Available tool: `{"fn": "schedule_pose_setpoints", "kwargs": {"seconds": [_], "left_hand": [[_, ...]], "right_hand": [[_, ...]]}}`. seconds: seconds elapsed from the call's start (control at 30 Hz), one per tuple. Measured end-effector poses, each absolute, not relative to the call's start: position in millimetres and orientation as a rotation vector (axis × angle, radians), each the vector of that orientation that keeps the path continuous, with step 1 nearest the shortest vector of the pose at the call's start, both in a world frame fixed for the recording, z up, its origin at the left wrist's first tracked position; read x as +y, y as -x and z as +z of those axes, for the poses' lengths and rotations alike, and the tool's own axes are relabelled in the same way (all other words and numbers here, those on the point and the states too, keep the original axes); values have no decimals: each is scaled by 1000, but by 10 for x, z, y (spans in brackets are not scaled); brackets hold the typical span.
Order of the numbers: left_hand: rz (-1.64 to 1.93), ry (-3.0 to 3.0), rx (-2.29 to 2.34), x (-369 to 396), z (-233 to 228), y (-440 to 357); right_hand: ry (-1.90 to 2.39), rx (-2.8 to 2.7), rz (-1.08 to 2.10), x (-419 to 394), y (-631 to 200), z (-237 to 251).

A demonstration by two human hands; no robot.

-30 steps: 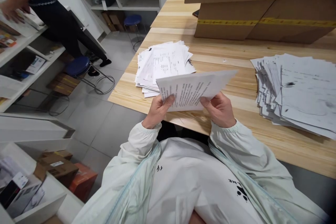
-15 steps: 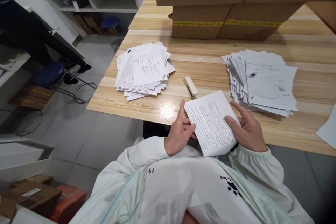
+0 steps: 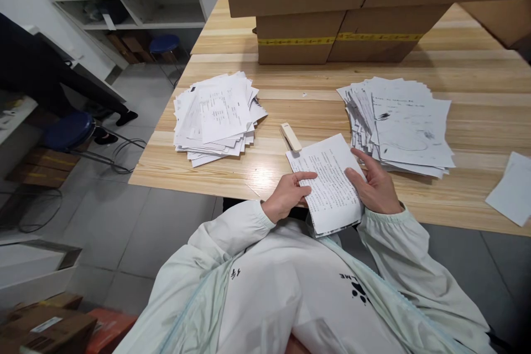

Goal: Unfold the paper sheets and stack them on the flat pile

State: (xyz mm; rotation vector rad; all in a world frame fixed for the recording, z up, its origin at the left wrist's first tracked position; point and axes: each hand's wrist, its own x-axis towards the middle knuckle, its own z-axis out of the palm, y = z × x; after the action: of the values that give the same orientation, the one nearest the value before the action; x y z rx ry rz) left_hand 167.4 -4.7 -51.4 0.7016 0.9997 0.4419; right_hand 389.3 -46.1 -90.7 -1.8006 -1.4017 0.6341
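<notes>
A thin stack of printed sheets (image 3: 329, 182) lies at the near edge of the wooden table (image 3: 290, 105), overhanging it toward me. My left hand (image 3: 288, 194) rests flat on its left side, fingers spread over the text. My right hand (image 3: 375, 185) presses on its right edge. A cream stapler (image 3: 290, 136) lies just beyond the sheets' far left corner. A messy pile of papers (image 3: 215, 110) sits to the left and a bigger pile (image 3: 400, 121) to the right.
Large cardboard boxes (image 3: 332, 38) with yellow tape stand at the table's back. A loose sheet (image 3: 510, 188) lies at the far right. To the left are a blue stool (image 3: 68, 128), cables on the floor, white shelves (image 3: 136, 0) and another person's dark-clothed legs (image 3: 45, 74).
I have lowered the sheets from in front of me down onto the table edge, uncovering the stapler. My left hand went from pinching to lying flat on the sheets. The view swung right.
</notes>
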Motion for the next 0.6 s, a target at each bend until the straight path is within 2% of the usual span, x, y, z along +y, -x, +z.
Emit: {"fn": "schedule_pose_setpoints", "kwargs": {"seconds": [0.13, 0.2, 0.27, 0.37, 0.47, 0.6], "left_hand": [[414, -691, 1019, -13, -483, -1666], [405, -682, 1020, 1, -475, -1660], [402, -675, 1015, 14, -468, -1656], [402, -664, 992, 28, -456, -1662], [428, -641, 990, 34, -451, -1682], [450, -611, 1011, 40, -449, -1698]], "right_hand": [[2090, -1843, 177, -554, -3984, -401], [2049, -2076, -132, -512, -3995, -35], [1857, -2216, -307, -320, -3898, 259], [1551, -2351, -156, 239, -3539, 390], [1317, -2560, 207, 856, -3164, 211], [1047, -2870, 489, 1260, -3092, -40]]}}
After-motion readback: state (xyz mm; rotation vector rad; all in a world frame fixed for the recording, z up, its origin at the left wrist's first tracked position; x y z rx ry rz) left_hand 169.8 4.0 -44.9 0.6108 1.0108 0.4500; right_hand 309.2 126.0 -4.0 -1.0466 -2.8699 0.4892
